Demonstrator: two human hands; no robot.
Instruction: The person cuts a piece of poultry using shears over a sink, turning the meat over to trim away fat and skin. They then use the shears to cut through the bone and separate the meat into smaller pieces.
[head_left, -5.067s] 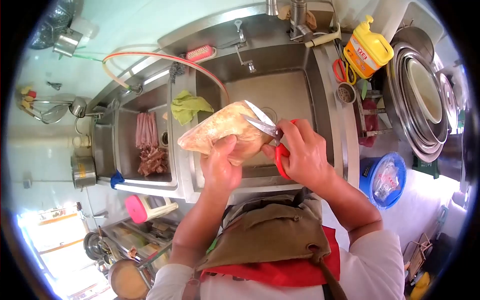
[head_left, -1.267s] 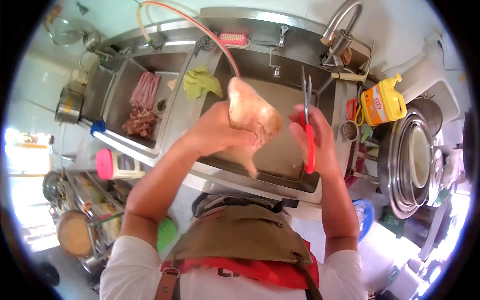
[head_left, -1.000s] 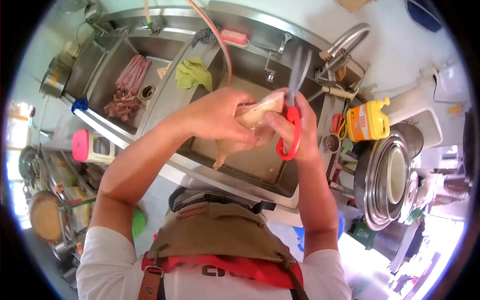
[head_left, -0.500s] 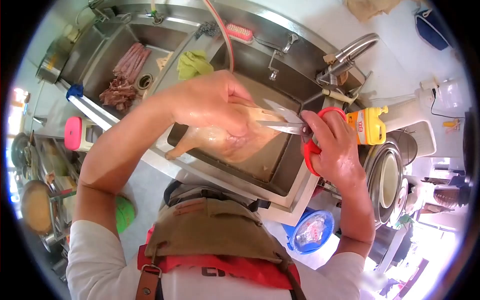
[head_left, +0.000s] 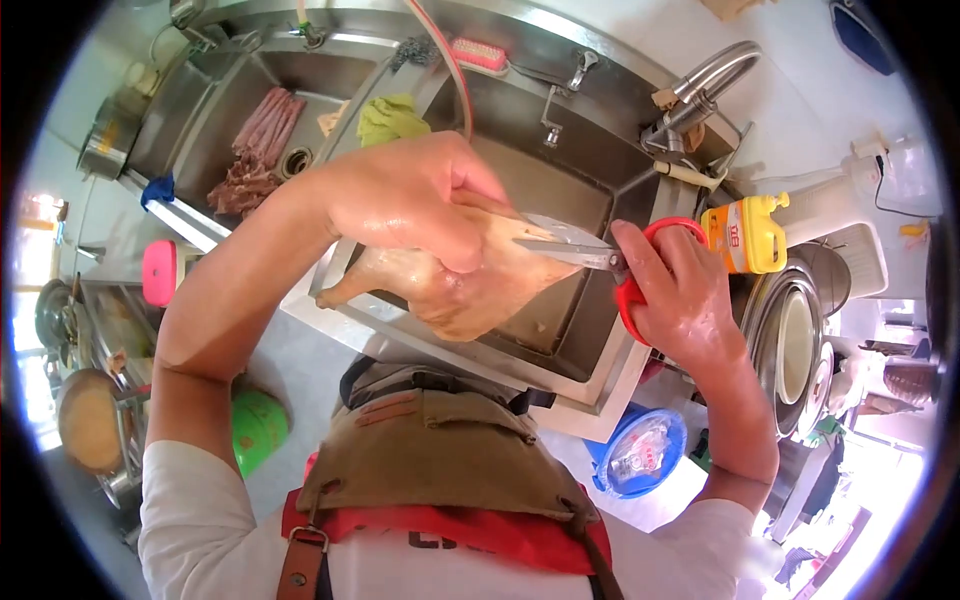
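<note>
Scissors [head_left: 617, 260] now against poultry [head_left: 455, 290], between hands [head_left: 415, 200] [head_left: 685, 295]

Poultry [head_left: 485, 285] above right basin [head_left: 548, 185]; cloth [head_left: 394, 118] between basins; meat [head_left: 243, 187] in left basin [head_left: 325, 72]; brush [head_left: 480, 56] behind right basin, jug [head_left: 747, 235] right.

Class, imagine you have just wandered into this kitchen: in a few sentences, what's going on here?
A person stands at a steel sink, gripping what looks like a piece of raw poultry in the left hand. The right hand holds red-handled scissors, their blades parted at the piece's pointed end; how deep any cut goes cannot be told. Both hands work above the larger basin. More meat lies in the smaller basin beside it.
</note>
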